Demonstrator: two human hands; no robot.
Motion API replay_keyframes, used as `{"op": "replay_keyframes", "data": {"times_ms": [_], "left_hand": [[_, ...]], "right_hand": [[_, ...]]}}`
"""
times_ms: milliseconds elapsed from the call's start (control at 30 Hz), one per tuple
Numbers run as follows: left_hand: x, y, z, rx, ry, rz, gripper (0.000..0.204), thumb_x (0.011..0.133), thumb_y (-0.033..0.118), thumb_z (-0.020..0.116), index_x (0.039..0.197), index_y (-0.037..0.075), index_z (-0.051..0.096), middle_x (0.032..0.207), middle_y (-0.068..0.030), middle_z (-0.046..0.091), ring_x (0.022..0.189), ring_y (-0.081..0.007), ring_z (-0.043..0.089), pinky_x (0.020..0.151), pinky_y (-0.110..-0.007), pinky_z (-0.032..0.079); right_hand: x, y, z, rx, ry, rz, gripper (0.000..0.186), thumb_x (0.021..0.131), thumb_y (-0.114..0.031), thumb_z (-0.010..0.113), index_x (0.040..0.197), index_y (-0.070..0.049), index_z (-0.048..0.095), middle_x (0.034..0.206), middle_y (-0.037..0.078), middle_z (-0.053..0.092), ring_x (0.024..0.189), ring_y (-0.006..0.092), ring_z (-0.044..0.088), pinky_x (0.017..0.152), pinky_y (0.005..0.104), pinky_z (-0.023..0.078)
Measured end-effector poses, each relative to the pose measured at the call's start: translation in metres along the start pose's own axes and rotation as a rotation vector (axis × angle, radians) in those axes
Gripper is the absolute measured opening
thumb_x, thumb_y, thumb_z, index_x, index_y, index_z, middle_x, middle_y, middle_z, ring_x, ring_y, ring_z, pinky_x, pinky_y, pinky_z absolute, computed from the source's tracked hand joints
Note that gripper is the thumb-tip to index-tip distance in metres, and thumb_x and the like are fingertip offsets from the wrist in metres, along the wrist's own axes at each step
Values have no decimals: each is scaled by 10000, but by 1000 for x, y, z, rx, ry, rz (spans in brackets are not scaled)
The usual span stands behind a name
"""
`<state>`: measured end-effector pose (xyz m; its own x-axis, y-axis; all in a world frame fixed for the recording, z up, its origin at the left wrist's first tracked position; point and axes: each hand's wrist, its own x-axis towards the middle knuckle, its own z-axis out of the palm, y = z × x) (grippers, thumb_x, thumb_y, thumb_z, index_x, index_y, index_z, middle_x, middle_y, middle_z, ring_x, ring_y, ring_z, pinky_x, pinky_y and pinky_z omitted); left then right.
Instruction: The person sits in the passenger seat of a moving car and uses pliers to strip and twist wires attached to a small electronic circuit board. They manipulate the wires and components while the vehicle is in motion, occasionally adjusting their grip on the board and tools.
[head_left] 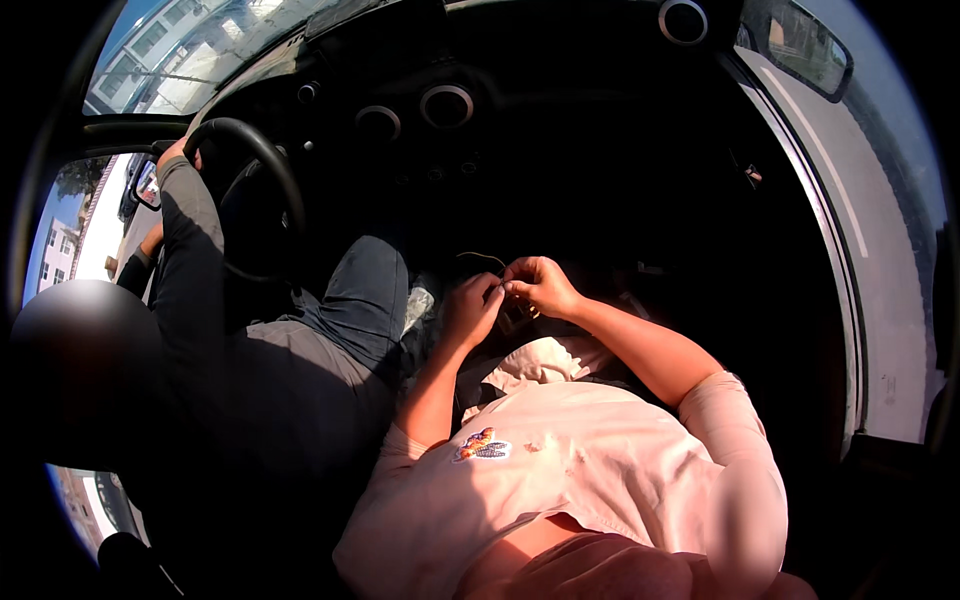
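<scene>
My left hand [472, 312] and my right hand [542, 287] meet over my lap, fingertips pinched together almost touching. A thin, pale wire-like strand [481, 256] curves up and to the left from behind the fingers. Its lower end is hidden between the fingertips, so whether both hands grip it is hard to make out. Just below my hands, a small yellowish object [515, 318] lies in shadow, its kind unclear.
I sit in a vehicle's passenger seat. On my left, a person in dark clothes holds the steering wheel [262, 160]. The dark dashboard with round vents [447, 106] is ahead. A door [835, 260] with a side mirror [808, 50] stands at my right.
</scene>
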<state>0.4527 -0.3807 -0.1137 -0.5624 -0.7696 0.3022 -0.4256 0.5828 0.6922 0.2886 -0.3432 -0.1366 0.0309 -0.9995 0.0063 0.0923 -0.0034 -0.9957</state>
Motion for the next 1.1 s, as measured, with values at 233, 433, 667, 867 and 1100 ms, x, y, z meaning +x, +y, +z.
{"op": "replay_keyframes", "data": {"times_ms": [233,433,667,867,1100], "left_hand": [[16,23,8,15,-26,-28,105,831,115,579,838,11,582,720,-133,576,629,-240,568,573,-334,429],[15,32,2,-71,56,11,88,846,91,574,884,14,591,813,-130,591,724,-275,602,630,-344,465],[9,16,-5,-65,113,68,90,843,14,559,925,4,597,840,-86,584,696,-175,583,633,-269,453],[5,7,-4,-131,14,29,85,838,9,580,919,4,606,803,-82,591,681,-155,586,624,-263,460],[7,12,-4,-147,-13,6,118,814,6,615,932,7,615,840,-79,612,735,-159,611,652,-257,473]], "right_hand": [[4,5,-13,15,80,-72,95,812,-23,617,892,29,614,743,64,637,695,119,611,634,259,496],[5,2,-5,-2,122,-104,92,815,-34,613,886,26,609,777,53,643,733,123,612,666,271,491],[4,0,-3,32,97,1,81,832,-7,601,907,24,596,770,69,627,666,117,607,607,257,506],[0,-3,-1,26,58,25,79,848,-13,596,915,27,586,791,53,626,729,115,613,647,256,519],[2,0,-4,51,60,-5,70,845,-23,595,895,25,589,780,64,621,714,129,615,602,269,535]]}}
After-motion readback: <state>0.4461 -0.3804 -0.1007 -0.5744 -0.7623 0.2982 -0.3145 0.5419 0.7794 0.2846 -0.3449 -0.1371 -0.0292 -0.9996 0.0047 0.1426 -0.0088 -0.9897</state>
